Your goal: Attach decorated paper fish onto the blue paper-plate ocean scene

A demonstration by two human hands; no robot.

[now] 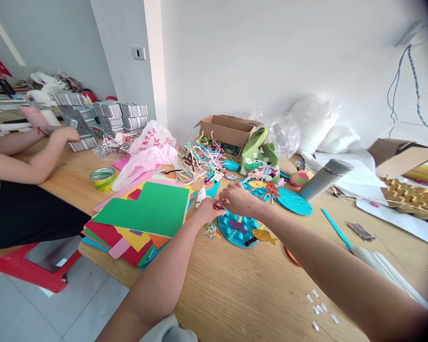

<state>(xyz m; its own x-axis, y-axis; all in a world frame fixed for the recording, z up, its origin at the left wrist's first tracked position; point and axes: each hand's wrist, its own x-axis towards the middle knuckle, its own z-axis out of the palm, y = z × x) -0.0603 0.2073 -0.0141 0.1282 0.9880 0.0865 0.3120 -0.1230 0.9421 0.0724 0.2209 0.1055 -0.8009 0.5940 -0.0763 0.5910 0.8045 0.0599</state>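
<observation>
A small dark red piece [218,206] sits in the fingers of the left hand [207,210], just above the near edge of the craft clutter on the desk [214,289]. The left fingers pinch it; the right hand [236,199] meets them with its fingers curled down, though from here I can't tell whether they grip it too. Just below the hands lies a round blue board [232,240] with a purple fish [238,226] on it and a gold spotted fish [264,235] at its right edge. A white glue bottle [201,195] is beside the left hand, and a green sheet [157,209] tops a pile of coloured paper to the left. Beyond are tangled fuzzy sticks [203,156], a green bag [250,159] and an open cardboard box [224,130]. A silver flask [326,178] leans at the right. Over on the left, another person's hand [67,135] touches one of the grey boxes [82,144].
</observation>
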